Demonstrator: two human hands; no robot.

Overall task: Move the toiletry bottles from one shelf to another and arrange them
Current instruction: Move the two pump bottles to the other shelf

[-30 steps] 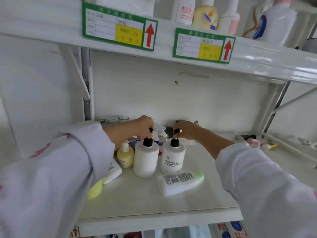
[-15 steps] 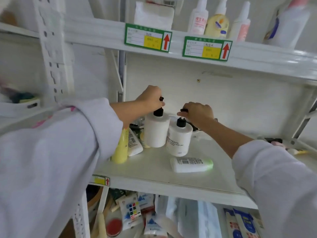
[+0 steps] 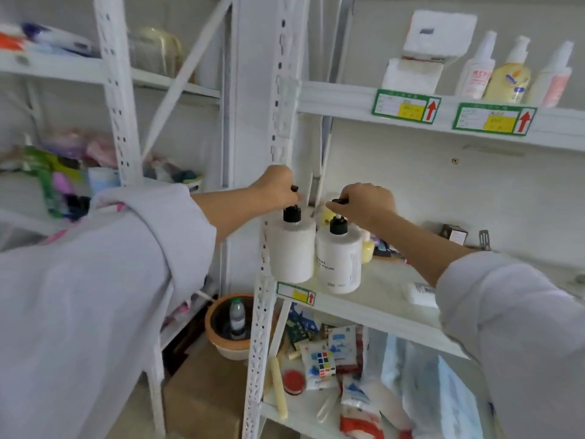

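The left hand (image 3: 276, 186) grips the black pump head of a plain white cylindrical plastic bottle (image 3: 292, 250), which hangs upright at the front left corner of the white metal middle shelf (image 3: 376, 302), in front of the perforated upright post (image 3: 262, 312). The right hand (image 3: 367, 202) pinches the black pump head of a second white cylindrical bottle with printed lettering (image 3: 338, 261), just beside the first and touching it; whether its base rests on the shelf cannot be told. A small white tube (image 3: 419, 294) lies flat near the shelf's front edge, partly behind the right sleeve. Three pump bottles (image 3: 512, 74) stand on the upper shelf (image 3: 348, 99).
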